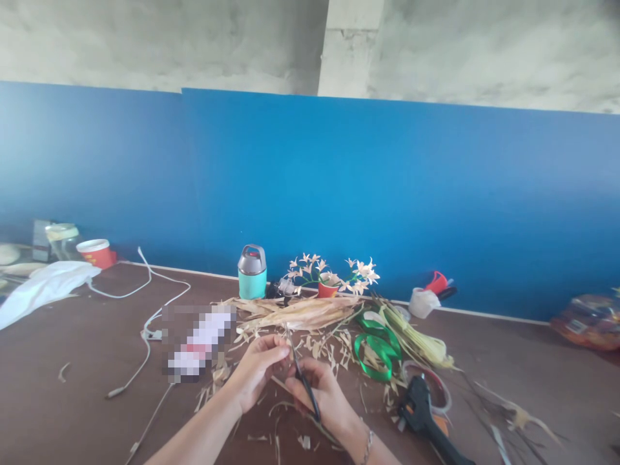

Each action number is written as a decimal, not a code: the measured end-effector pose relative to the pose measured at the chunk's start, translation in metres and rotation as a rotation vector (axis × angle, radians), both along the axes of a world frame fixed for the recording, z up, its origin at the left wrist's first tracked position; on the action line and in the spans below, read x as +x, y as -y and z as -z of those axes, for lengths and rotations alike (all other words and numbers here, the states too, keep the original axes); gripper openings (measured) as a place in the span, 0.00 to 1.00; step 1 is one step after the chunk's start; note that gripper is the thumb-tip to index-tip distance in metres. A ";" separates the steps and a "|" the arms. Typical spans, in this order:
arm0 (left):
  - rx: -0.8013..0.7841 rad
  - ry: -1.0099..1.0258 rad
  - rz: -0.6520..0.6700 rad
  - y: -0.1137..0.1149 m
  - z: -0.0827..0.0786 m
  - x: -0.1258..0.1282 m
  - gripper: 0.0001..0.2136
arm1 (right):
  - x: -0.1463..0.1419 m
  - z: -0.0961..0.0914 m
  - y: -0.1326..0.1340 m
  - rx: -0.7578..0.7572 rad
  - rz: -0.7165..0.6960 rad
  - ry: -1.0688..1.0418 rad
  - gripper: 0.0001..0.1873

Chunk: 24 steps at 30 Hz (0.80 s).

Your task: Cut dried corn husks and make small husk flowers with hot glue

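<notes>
Over the middle of the table, my right hand is closed around black-handled scissors, whose thin pointed metal end reaches up towards my left fingers. My left hand is closed in a pinch beside that tip. Whatever is between its fingertips is small and pale, too small to make out. Just beyond both hands lies a pile of dry corn husks, with husk scraps scattered around and below them. Right of my right hand are a loop of green ribbon and a black glue gun.
Pale handmade flowers stand in a red cup at the back, near a teal flask. A bundle of pale green stalks and a tape roll lie right. White cables cross the left side. A blue partition closes the back.
</notes>
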State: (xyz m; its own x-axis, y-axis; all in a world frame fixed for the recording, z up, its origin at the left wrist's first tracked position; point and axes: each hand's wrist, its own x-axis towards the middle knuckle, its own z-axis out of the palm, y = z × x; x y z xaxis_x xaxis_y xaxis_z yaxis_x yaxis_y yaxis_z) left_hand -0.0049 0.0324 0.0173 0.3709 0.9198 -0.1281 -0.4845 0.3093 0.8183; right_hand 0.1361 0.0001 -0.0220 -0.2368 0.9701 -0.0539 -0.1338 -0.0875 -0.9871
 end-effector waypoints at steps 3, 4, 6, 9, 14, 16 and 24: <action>0.001 0.001 -0.003 0.000 0.000 0.000 0.06 | 0.000 0.001 -0.001 0.002 -0.005 -0.009 0.20; 0.003 -0.004 -0.004 0.000 -0.001 0.000 0.06 | 0.000 0.001 -0.001 0.003 -0.001 -0.008 0.20; 0.005 -0.023 -0.009 0.000 -0.001 -0.001 0.06 | -0.001 0.001 -0.001 0.000 0.014 0.002 0.20; 0.005 -0.043 -0.016 0.000 -0.001 -0.002 0.06 | -0.001 -0.001 0.000 -0.014 0.032 0.016 0.21; 0.016 -0.052 -0.022 -0.004 0.004 -0.003 0.07 | -0.001 -0.001 0.000 -0.024 0.038 0.045 0.22; 0.007 -0.059 -0.022 -0.004 0.005 -0.003 0.07 | -0.001 -0.001 0.000 -0.031 0.039 0.041 0.22; -0.017 -0.072 -0.021 -0.002 -0.002 -0.004 0.08 | 0.000 -0.001 0.000 -0.025 0.021 0.048 0.21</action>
